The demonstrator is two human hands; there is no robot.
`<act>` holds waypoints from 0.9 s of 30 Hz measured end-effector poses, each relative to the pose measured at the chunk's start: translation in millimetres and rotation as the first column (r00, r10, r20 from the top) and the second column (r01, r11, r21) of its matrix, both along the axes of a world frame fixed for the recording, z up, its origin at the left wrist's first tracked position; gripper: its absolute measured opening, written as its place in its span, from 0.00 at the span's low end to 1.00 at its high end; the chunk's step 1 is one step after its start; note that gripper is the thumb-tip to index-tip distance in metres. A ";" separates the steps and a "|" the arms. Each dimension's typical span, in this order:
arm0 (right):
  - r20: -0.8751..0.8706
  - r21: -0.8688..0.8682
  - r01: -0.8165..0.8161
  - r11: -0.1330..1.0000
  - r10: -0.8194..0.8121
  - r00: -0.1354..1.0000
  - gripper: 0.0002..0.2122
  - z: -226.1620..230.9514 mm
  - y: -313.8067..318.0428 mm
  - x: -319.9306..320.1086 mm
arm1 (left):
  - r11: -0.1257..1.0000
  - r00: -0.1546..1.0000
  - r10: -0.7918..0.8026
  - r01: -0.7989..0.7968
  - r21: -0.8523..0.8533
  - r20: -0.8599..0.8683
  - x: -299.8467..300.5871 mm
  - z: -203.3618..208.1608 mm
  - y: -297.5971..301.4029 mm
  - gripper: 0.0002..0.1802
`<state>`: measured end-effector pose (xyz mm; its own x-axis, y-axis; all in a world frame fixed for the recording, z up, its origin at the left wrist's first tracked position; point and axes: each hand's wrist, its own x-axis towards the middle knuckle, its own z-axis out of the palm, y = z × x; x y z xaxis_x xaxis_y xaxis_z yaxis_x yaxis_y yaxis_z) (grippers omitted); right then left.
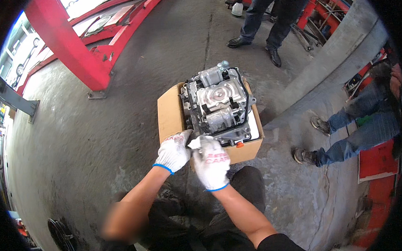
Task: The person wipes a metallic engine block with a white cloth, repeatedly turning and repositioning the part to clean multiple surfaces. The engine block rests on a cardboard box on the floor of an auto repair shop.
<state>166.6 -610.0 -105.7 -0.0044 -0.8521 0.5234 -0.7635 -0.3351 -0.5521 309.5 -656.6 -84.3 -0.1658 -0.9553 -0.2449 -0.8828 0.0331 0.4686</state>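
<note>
A silver metal transmission valve body (pixel 220 95), with a raised round boss and a black seal around its edge, sits in an open cardboard box (pixel 245 153). Both of my hands wear white knitted gloves with blue cuffs. At the box's near left corner, my left hand (pixel 174 152) has its fingers curled beside the unit's edge. My right hand (pixel 211 163) is close beside it, fingers bent together in front of the unit. What either hand grips is hidden or too small to name. An orange-red plug (pixel 240 145) shows at the box's near edge.
A red lift post (pixel 69 46) stands at the far left, a grey post (pixel 328 68) to the right. One person's legs (pixel 272 21) are beyond the box; another's jeans (pixel 354 136) are at right. A black coiled item (pixel 61 238) lies lower left.
</note>
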 end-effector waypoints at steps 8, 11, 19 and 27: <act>-0.019 0.074 0.062 0.995 -0.061 0.998 0.12 0.2 -12.1 1.6 | 0.998 0.998 -0.051 0.050 -0.031 -0.030 8.2 -3.3 -1.3 0.29; 0.063 0.022 0.104 0.994 -0.105 0.992 0.10 5.0 -15.8 -12.2 | 0.998 0.998 -0.051 0.052 0.030 -0.042 6.8 7.9 -0.9 0.34; 0.376 0.049 0.228 0.972 -0.229 0.898 0.07 35.6 -16.3 -65.5 | 0.993 0.996 -0.085 0.088 0.083 -0.040 7.6 11.9 -10.7 0.35; 0.367 0.134 0.369 0.920 -0.392 0.844 0.15 -5.0 21.2 -71.1 | 0.999 0.951 0.015 0.001 0.051 -0.308 24.5 -30.9 -6.2 0.48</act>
